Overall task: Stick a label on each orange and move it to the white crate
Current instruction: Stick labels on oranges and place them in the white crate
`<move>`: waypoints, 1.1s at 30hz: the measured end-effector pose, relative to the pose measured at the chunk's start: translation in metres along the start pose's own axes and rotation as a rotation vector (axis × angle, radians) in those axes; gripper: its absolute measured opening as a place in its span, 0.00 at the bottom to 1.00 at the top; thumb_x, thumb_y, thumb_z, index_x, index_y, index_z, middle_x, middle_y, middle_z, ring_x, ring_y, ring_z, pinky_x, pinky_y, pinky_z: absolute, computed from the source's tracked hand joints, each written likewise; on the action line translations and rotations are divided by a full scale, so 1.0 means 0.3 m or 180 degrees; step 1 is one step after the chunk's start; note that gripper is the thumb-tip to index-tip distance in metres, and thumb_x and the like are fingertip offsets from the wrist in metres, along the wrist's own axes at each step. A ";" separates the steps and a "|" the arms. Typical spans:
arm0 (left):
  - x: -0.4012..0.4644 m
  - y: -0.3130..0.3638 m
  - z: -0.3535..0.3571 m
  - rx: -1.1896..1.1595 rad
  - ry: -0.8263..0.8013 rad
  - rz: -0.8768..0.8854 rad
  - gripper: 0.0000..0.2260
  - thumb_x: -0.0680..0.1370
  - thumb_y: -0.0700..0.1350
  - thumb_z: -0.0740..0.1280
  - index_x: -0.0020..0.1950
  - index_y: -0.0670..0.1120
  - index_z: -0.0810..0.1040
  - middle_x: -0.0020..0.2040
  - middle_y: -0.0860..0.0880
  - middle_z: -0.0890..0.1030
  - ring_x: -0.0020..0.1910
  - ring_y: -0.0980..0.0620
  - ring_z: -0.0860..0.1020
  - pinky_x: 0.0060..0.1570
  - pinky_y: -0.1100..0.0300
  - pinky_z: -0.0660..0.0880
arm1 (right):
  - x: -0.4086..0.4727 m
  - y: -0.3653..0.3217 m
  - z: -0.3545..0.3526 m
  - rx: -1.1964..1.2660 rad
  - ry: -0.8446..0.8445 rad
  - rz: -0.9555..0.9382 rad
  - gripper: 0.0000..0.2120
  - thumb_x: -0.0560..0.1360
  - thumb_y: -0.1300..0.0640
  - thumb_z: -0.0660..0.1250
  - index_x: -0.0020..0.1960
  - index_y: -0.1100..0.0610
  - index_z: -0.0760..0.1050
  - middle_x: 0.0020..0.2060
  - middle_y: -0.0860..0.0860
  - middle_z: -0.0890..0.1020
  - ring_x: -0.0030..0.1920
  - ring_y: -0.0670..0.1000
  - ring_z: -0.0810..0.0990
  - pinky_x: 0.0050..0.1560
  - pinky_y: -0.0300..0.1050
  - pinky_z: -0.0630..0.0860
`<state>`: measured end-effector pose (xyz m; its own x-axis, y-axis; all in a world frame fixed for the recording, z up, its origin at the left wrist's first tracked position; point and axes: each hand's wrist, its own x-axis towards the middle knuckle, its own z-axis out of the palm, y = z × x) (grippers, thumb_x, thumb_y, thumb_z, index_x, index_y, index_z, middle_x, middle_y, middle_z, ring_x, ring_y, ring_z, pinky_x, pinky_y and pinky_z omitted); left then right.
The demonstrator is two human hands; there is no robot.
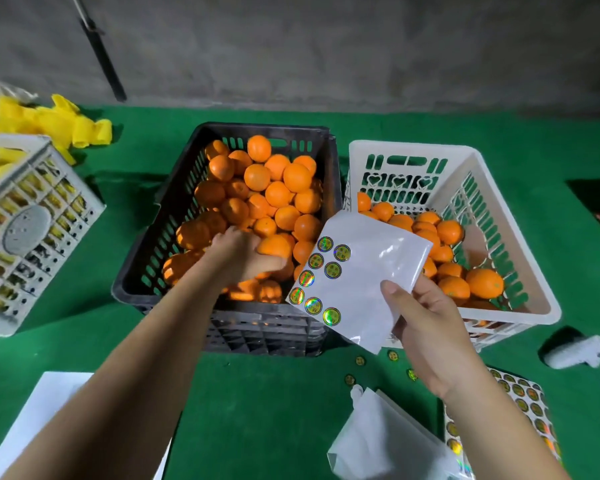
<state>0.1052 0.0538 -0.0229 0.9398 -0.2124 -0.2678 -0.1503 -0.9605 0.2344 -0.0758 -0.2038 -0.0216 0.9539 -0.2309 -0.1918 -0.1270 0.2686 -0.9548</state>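
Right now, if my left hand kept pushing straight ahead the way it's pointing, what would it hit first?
Probably more oranges: your left hand already grips one orange inside the black crate, and the pile lies directly beyond. Depth is hard to judge.

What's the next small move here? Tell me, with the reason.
Probably lift the orange out of the black crate toward the sheet: the left hand already grips it, and the right hand holds the sheet with labels left.

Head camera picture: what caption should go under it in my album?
Left hand grabs an orange while right hand holds the sticker sheet.
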 end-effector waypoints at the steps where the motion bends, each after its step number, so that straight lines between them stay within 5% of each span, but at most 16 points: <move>1: -0.035 -0.003 -0.017 -0.0569 0.0401 -0.0059 0.31 0.73 0.72 0.70 0.50 0.43 0.81 0.45 0.48 0.74 0.50 0.43 0.73 0.56 0.49 0.72 | -0.006 -0.002 -0.007 0.0017 -0.0001 -0.0026 0.14 0.82 0.57 0.66 0.65 0.46 0.82 0.63 0.51 0.85 0.62 0.58 0.84 0.60 0.60 0.80; 4: -0.183 0.035 -0.043 -0.3474 0.0626 0.0146 0.33 0.70 0.70 0.70 0.56 0.42 0.83 0.52 0.51 0.81 0.54 0.51 0.77 0.56 0.50 0.70 | -0.025 -0.010 -0.015 0.0062 0.0062 -0.0090 0.17 0.79 0.54 0.67 0.66 0.47 0.81 0.63 0.51 0.85 0.62 0.59 0.84 0.62 0.63 0.79; 6: -0.278 0.074 -0.020 -0.5033 -0.0017 0.0702 0.28 0.73 0.67 0.70 0.67 0.53 0.82 0.67 0.54 0.83 0.69 0.54 0.78 0.69 0.51 0.69 | -0.035 -0.017 -0.016 0.0095 0.0082 -0.0100 0.18 0.78 0.54 0.67 0.68 0.49 0.80 0.63 0.52 0.85 0.62 0.59 0.84 0.64 0.65 0.78; 8: -0.353 0.117 0.006 -0.5791 -0.0790 0.1183 0.30 0.74 0.64 0.74 0.73 0.52 0.78 0.73 0.49 0.79 0.75 0.50 0.75 0.72 0.53 0.72 | -0.048 -0.023 -0.014 0.0095 0.0079 -0.0123 0.18 0.78 0.54 0.68 0.68 0.49 0.80 0.64 0.54 0.85 0.62 0.60 0.84 0.64 0.66 0.78; 10: -0.393 0.158 0.039 -0.5837 -0.1223 0.1332 0.42 0.71 0.65 0.77 0.79 0.45 0.71 0.77 0.43 0.75 0.77 0.43 0.72 0.76 0.45 0.70 | -0.059 -0.024 -0.016 0.0085 0.0100 -0.0148 0.17 0.78 0.54 0.68 0.66 0.47 0.81 0.64 0.54 0.85 0.62 0.61 0.84 0.62 0.65 0.79; 13: -0.424 0.207 0.075 -0.5919 -0.1169 0.0975 0.51 0.65 0.64 0.83 0.78 0.38 0.68 0.75 0.38 0.76 0.75 0.38 0.73 0.77 0.36 0.65 | -0.076 -0.023 -0.021 -0.0036 0.0113 -0.0193 0.15 0.80 0.56 0.68 0.66 0.47 0.82 0.61 0.51 0.86 0.60 0.57 0.86 0.53 0.53 0.85; 17: -0.433 0.212 0.131 -0.5789 -0.0664 0.0744 0.32 0.60 0.58 0.86 0.61 0.48 0.86 0.62 0.43 0.86 0.64 0.45 0.83 0.62 0.52 0.80 | -0.102 -0.018 -0.009 -0.1168 0.0848 -0.0445 0.23 0.78 0.58 0.75 0.70 0.49 0.73 0.59 0.48 0.83 0.64 0.56 0.80 0.55 0.39 0.79; 20: -0.456 0.217 0.147 -0.5247 -0.0540 0.0925 0.24 0.64 0.53 0.81 0.60 0.59 0.87 0.60 0.49 0.87 0.62 0.50 0.84 0.63 0.56 0.79 | -0.145 -0.036 0.022 -0.3161 0.1626 -0.1754 0.41 0.72 0.53 0.79 0.79 0.54 0.63 0.68 0.59 0.68 0.68 0.55 0.64 0.68 0.42 0.60; 22: -0.479 0.225 0.140 -0.4906 -0.0487 0.1139 0.21 0.66 0.51 0.77 0.58 0.62 0.86 0.56 0.52 0.88 0.56 0.54 0.85 0.56 0.60 0.80 | -0.166 -0.063 0.040 -0.3801 0.1378 -0.2726 0.31 0.77 0.53 0.75 0.77 0.53 0.68 0.67 0.60 0.69 0.67 0.60 0.67 0.69 0.48 0.62; 24: -0.505 0.235 0.130 -0.4641 -0.0548 0.1408 0.19 0.67 0.49 0.78 0.57 0.61 0.85 0.53 0.53 0.87 0.52 0.55 0.85 0.50 0.62 0.80 | -0.170 -0.083 0.037 -0.3819 0.0692 -0.2964 0.21 0.79 0.55 0.73 0.71 0.53 0.78 0.65 0.56 0.75 0.64 0.59 0.73 0.64 0.54 0.68; 27: -0.537 0.240 0.120 -0.4522 -0.0624 0.1587 0.21 0.66 0.49 0.78 0.58 0.61 0.83 0.52 0.55 0.86 0.51 0.55 0.85 0.48 0.64 0.79 | -0.173 -0.091 0.022 -0.3333 0.0008 -0.2496 0.16 0.77 0.59 0.76 0.65 0.57 0.82 0.61 0.51 0.82 0.61 0.55 0.79 0.61 0.51 0.75; 33: -0.554 0.226 0.113 -0.4392 -0.0719 0.1726 0.24 0.66 0.54 0.82 0.60 0.61 0.82 0.56 0.56 0.85 0.53 0.54 0.85 0.49 0.63 0.79 | -0.175 -0.096 -0.002 -0.2752 -0.0074 -0.2083 0.10 0.77 0.64 0.75 0.57 0.55 0.86 0.50 0.48 0.87 0.51 0.45 0.84 0.53 0.42 0.79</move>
<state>-0.0717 0.0179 0.0058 0.7810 -0.6237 0.0335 0.0655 0.1350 0.9887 -0.1223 -0.2000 0.0156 0.9101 -0.0696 0.4086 0.2684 -0.6523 -0.7089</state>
